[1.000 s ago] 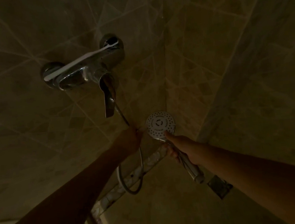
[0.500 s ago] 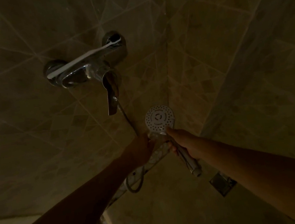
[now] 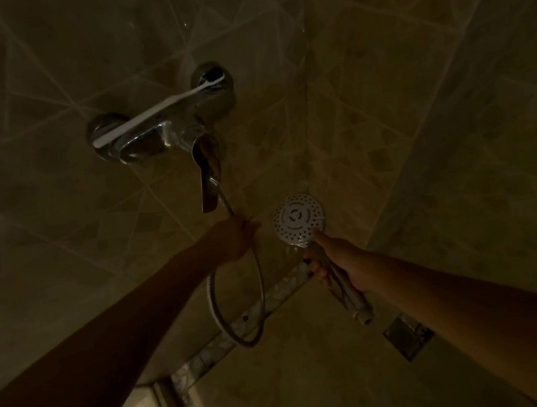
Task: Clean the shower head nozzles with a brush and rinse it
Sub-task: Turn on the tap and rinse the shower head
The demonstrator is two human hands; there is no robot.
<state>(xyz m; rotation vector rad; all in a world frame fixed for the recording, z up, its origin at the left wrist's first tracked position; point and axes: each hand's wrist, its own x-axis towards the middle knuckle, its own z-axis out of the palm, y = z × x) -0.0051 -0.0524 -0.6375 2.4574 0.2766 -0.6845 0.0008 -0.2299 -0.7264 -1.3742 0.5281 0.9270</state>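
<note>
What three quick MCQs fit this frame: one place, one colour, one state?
1. Where does the brush lie?
A. on the floor
B. on top of the mixer tap
C. in a cup

2. What colour is the face of the shower head?
A. white
B. black
C. red

3. What is the left hand doing?
A. hanging free
B. gripping the hose
C. scrubbing with the brush

Key:
1 B: the brush rests along the tap's chrome body.
2 A: the face is white, dotted with dark holes.
3 B: its fingers are curled round the hose below the tap's lever.
</note>
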